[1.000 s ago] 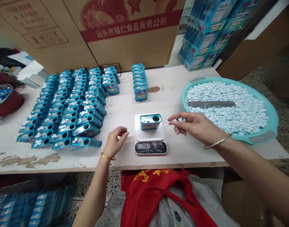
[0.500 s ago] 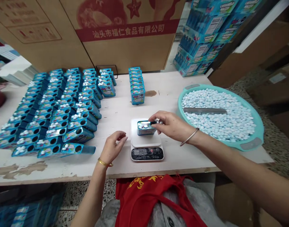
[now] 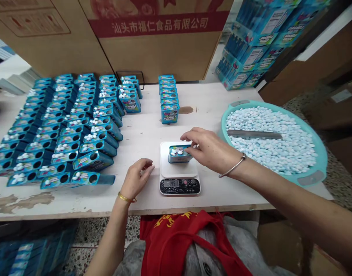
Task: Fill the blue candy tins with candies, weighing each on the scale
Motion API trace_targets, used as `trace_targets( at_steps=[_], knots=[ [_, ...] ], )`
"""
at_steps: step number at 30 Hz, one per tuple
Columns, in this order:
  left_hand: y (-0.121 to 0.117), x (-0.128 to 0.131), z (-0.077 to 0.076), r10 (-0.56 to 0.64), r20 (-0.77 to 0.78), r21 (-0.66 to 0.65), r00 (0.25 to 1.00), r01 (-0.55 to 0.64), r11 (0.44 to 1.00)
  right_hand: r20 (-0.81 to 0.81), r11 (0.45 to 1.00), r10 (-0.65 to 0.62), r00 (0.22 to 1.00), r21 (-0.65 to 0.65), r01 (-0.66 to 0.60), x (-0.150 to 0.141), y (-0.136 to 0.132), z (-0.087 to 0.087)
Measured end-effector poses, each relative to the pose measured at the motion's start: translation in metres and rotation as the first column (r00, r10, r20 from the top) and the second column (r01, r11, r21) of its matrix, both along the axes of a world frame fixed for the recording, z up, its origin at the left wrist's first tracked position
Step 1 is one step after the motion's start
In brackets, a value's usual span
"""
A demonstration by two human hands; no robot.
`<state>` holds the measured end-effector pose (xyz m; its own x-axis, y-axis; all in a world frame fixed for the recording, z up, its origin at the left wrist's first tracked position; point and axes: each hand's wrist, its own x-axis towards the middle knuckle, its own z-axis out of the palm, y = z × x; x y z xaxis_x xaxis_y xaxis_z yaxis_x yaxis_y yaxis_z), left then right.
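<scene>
A blue candy tin sits on a digital kitchen scale reading about 149, the right hand curved over its end, fingers touching it, though whether they clamp it cannot be told. The left hand rests half open beside the scale on a scuffed white table. Rows of open tins crowd the table's left; a teal basin of pale candies holds a metal scraper. Stacked blue boxes and brown cartons stand beyond, above a speckled terrazzo floor.
</scene>
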<state>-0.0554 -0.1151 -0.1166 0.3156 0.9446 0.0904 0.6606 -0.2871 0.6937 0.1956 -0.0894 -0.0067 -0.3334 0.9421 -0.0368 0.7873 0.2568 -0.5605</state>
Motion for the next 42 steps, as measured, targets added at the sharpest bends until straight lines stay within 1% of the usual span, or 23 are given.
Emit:
trace_targets(
  at_steps=[2, 4, 5, 7, 9, 10, 11, 13, 14, 16, 17, 18, 20, 21, 22, 25, 29, 31, 33, 35, 37, 40, 42],
  knots=[
    [0.0, 0.0, -0.001, 0.002, -0.006, -0.006, 1.0, -0.002, 1.0, -0.072, 0.999, -0.019, 0.997, 0.027, 0.021, 0.0, -0.001, -0.001],
    [0.0, -0.001, -0.001, 0.004, -0.013, -0.01, 1.0, -0.004, 1.0, -0.24, 0.999, -0.05, 0.97, -0.022, 0.046, 0.001, -0.002, -0.002],
    [0.0, -0.001, -0.001, 0.005, -0.016, -0.012, 1.0, -0.005, 1.0, -0.349, 0.996, -0.076, 0.934, -0.078, 0.052, 0.002, -0.003, -0.001],
    [-0.001, -0.001, -0.001, 0.009, -0.019, -0.014, 1.0, -0.009, 1.0, -0.542, 0.981, -0.145, 0.828, -0.189, 0.048, 0.005, -0.004, 0.0],
    [-0.001, 0.0, -0.001, 0.014, -0.015, -0.016, 1.0, -0.014, 1.0, -0.632, 0.972, -0.2, 0.749, -0.222, 0.073, 0.014, -0.006, 0.0],
    [-0.001, 0.001, -0.001, 0.016, -0.009, -0.016, 1.0, -0.016, 1.0, -0.637, 0.973, -0.219, 0.739, -0.203, 0.113, 0.022, -0.008, 0.0],
    [-0.001, 0.001, -0.001, 0.019, -0.002, -0.014, 1.0, -0.019, 1.0, -0.62, 0.97, -0.242, 0.747, -0.17, 0.174, 0.032, -0.01, -0.002],
    [-0.001, 0.003, 0.0, 0.026, 0.02, -0.005, 0.999, -0.026, 1.0, -0.512, 0.949, -0.298, 0.805, -0.066, 0.309, 0.057, -0.016, -0.01],
    [-0.002, 0.003, 0.0, 0.03, 0.032, 0.002, 0.999, -0.03, 1.0, -0.416, 0.932, -0.33, 0.848, 0.001, 0.363, 0.071, -0.02, -0.016],
    [-0.002, 0.003, 0.0, 0.038, 0.051, 0.018, 0.998, -0.039, 0.999, -0.113, 0.911, -0.384, 0.917, 0.115, 0.396, 0.1, -0.028, -0.028],
    [-0.002, 0.003, 0.001, 0.041, 0.056, 0.024, 0.998, -0.042, 0.999, 0.036, 0.902, -0.421, 0.907, 0.121, 0.414, 0.112, -0.031, -0.033],
    [-0.002, 0.003, 0.001, 0.042, 0.055, 0.027, 0.998, -0.043, 0.999, 0.144, 0.894, -0.448, 0.882, 0.079, 0.441, 0.122, -0.035, -0.038],
    [-0.002, 0.003, 0.002, 0.038, 0.043, 0.029, 0.998, -0.04, 0.999, 0.239, 0.872, -0.465, 0.852, -0.045, 0.488, 0.137, -0.038, -0.043],
    [-0.002, 0.003, 0.002, 0.036, 0.036, 0.028, 0.999, -0.037, 0.999, 0.232, 0.864, -0.467, 0.853, -0.087, 0.496, 0.142, -0.039, -0.044],
    [-0.002, 0.002, 0.003, 0.034, 0.029, 0.028, 0.999, -0.035, 0.999, 0.211, 0.865, -0.467, 0.859, -0.094, 0.493, 0.147, -0.04, -0.045],
    [-0.004, 0.001, 0.002, 0.041, 0.011, 0.029, 0.999, -0.041, 0.999, 0.225, 0.886, -0.449, 0.865, -0.009, 0.463, 0.16, -0.039, -0.048],
    [-0.006, 0.0, -0.003, 0.044, -0.003, 0.01, 0.999, -0.044, 0.999, 0.325, 0.944, -0.314, 0.892, 0.006, 0.33, 0.171, -0.039, -0.058],
    [-0.006, 0.002, -0.003, 0.038, -0.004, 0.006, 0.999, -0.038, 0.999, 0.32, 0.955, -0.291, 0.901, 0.052, 0.29, 0.17, -0.039, -0.062],
    [-0.006, 0.005, -0.001, 0.025, 0.011, 0.023, 1.0, -0.025, 0.999, 0.308, 0.953, -0.304, 0.902, 0.095, 0.289, 0.168, -0.04, -0.064],
    [-0.005, 0.01, 0.006, 0.014, 0.047, 0.083, 0.999, -0.018, 0.996, 0.289, 0.949, -0.317, 0.903, 0.104, 0.299, 0.166, -0.04, -0.065],
    [-0.005, 0.017, 0.015, -0.001, 0.056, 0.213, 0.998, -0.011, 0.977, 0.254, 0.943, -0.334, 0.908, 0.103, 0.318, 0.164, -0.04, -0.065],
    [-0.006, 0.03, 0.027, -0.039, -0.059, 0.441, 0.998, 0.061, 0.895, 0.169, 0.941, -0.335, 0.927, 0.107, 0.321, 0.161, -0.04, -0.063],
    [-0.007, 0.039, 0.032, -0.056, -0.174, 0.505, 0.983, 0.138, 0.852, 0.113, 0.941, -0.331, 0.937, 0.112, 0.319, 0.159, -0.039, -0.062]
  ],
)
